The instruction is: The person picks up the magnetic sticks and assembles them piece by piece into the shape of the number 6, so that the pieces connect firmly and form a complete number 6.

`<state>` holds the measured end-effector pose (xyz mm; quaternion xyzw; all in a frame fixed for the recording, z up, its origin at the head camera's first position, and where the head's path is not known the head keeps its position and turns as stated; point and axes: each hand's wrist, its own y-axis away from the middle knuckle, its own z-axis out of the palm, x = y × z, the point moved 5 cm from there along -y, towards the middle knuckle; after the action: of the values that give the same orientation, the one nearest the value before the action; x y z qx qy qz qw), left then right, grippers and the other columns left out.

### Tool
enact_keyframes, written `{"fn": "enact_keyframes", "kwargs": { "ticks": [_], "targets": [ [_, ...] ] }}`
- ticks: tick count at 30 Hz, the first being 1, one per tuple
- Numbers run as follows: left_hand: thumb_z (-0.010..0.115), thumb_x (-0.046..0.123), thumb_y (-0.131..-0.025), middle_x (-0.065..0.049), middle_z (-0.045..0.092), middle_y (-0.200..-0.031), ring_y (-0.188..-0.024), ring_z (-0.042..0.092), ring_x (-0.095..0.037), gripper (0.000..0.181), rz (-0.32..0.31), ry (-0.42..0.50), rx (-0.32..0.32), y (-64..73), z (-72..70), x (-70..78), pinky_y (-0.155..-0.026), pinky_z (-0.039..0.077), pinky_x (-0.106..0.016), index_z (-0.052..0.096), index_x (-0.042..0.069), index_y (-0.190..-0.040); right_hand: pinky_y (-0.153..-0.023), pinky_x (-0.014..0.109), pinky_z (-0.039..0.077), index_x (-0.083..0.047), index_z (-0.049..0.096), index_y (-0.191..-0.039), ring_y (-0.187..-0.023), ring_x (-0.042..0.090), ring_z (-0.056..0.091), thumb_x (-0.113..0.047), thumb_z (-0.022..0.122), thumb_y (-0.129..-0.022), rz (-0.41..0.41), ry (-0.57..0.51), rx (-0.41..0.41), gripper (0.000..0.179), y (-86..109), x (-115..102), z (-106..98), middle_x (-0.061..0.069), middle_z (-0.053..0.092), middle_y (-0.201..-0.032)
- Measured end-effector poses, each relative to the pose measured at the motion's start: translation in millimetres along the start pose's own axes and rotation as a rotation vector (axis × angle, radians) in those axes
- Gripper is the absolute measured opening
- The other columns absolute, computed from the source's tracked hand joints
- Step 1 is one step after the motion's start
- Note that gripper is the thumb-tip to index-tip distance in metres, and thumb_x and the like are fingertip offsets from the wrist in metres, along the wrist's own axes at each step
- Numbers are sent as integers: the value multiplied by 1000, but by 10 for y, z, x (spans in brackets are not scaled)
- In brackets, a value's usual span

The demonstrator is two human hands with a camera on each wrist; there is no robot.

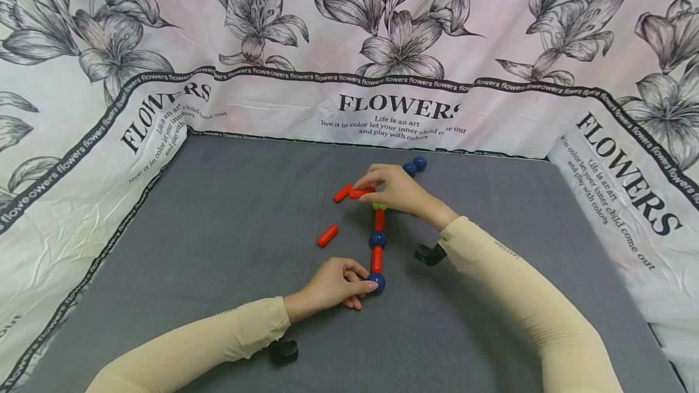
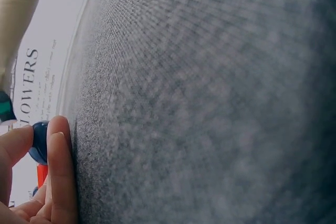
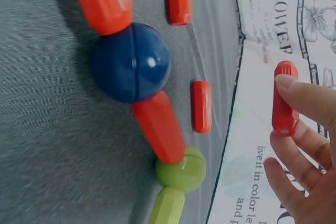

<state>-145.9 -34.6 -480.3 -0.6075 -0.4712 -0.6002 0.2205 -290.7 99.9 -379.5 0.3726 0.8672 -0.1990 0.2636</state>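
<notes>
A chain of rods and balls runs away from me on the grey cloth. Its near end is a blue ball (image 1: 377, 282), which my left hand (image 1: 332, 284) pinches between thumb and fingers. Beyond that come a red rod (image 1: 377, 259), a second blue ball (image 3: 131, 64), another red rod (image 3: 160, 127) and a green ball (image 3: 181, 170). A yellow-green rod (image 3: 167, 206) extends from the green ball in the right wrist view. My right hand (image 1: 398, 188) holds a separate red rod (image 3: 285, 99) between thumb and fingers, raised near the chain's far end.
Two loose red rods, one nearer (image 1: 328, 236) and one farther (image 1: 342, 193), lie left of the chain. Past my right hand sit two blue balls (image 1: 419, 164). White flower-printed fabric (image 1: 393, 117) stands behind the grey tabletop (image 1: 246, 211) and along its sides.
</notes>
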Motion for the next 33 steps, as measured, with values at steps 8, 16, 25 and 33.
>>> {"fn": "enact_keyframes", "kwargs": {
  "ticks": [8, 16, 25, 33],
  "targets": [
    [78, 30, -86, -7, 72, -71, -54, 68, -11, 33, 19, -9, 6, -2, -7, 10, -52, 57, -27, 68, 4, -103, -68, 28, 46, -23, 77, -108, -83, 18, 57, -24, 79, -85, 69, 17, 44, 23, 291, 135, -19, -3, 66, -95],
    [78, 31, -86, -8, 72, -71, -54, 68, -11, 34, 15, -17, 16, -3, -14, 12, -52, 57, -28, 68, 4, -103, -70, 30, 49, -19, 77, -108, -80, 16, 57, -21, 80, -84, 82, 11, 101, 25, 556, 233, 53, -2, 67, -93],
    [78, 30, -86, -5, 72, -70, -54, 68, -11, 32, 19, -27, 15, -17, -5, -2, -51, 57, -27, 69, 5, -103, -71, 26, 49, -23, 77, -104, -81, 12, 56, -21, 81, -83, 132, -16, 111, 21, 882, 328, 123, -5, 66, -92],
    [78, 31, -86, -5, 71, -69, -54, 68, -12, 34, 3, -5, 4, -18, -5, -13, -52, 57, -28, 68, 5, -104, -73, 26, 52, -25, 77, -104, -82, 9, 59, -20, 82, -82, 165, -21, 111, 23, 1057, 369, 181, -8, 72, -94]
  ]
}}
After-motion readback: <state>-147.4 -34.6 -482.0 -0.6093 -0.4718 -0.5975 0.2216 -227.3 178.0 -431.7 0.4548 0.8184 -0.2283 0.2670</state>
